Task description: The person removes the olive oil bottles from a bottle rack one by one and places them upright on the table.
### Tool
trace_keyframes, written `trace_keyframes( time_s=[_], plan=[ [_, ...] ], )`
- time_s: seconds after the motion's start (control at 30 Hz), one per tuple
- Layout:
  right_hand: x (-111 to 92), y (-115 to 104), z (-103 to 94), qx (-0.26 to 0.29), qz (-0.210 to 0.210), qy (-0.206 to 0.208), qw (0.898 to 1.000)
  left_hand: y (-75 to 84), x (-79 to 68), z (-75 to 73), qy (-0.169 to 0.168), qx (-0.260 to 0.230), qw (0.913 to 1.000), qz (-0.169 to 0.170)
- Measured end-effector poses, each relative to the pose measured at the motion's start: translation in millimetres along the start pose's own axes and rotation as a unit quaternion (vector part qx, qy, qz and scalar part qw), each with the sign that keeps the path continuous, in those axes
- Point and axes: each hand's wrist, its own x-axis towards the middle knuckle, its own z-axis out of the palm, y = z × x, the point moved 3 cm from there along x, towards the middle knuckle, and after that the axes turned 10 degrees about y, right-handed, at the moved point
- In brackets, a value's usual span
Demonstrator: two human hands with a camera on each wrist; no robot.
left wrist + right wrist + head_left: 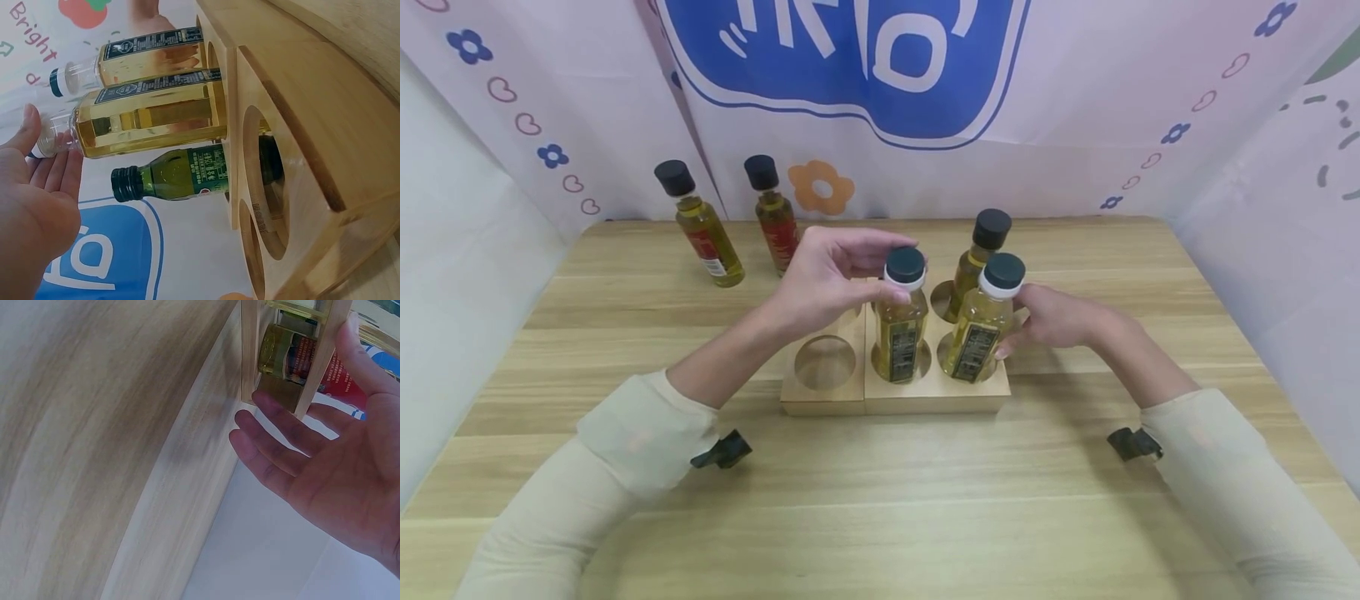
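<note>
A two-part wooden rack with round holes stands on the table. My left hand pinches the dark-capped neck of a clear bottle of yellow oil, which stands upright in a front hole. To its right, a matching oil bottle leans slightly in another front hole. My right hand is beside that bottle and the rack's right end; its fingers are spread in the right wrist view. Behind stands a black-capped oil bottle. A small green bottle sits in the rack, hidden by my left hand in the head view.
Two black-capped bottles with red labels, the left bottle and the right bottle, stand at the back left of the wooden table. A printed backdrop rises behind the table's rear edge.
</note>
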Motion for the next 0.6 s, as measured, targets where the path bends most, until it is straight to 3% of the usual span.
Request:
trace_keyframes(
  time_s=[0.27,0.6],
  plan=[
    [-0.4,-0.5,0.7,-0.009,0.005,-0.002,1.0,5.6,1.2,0.2,0.008,0.017,0.9998,0.008],
    [-0.4,0.1,0.4,-0.007,0.003,-0.001,1.0,12.9,3.7,0.3,0.023,0.011,0.9985,0.048]
  ],
)
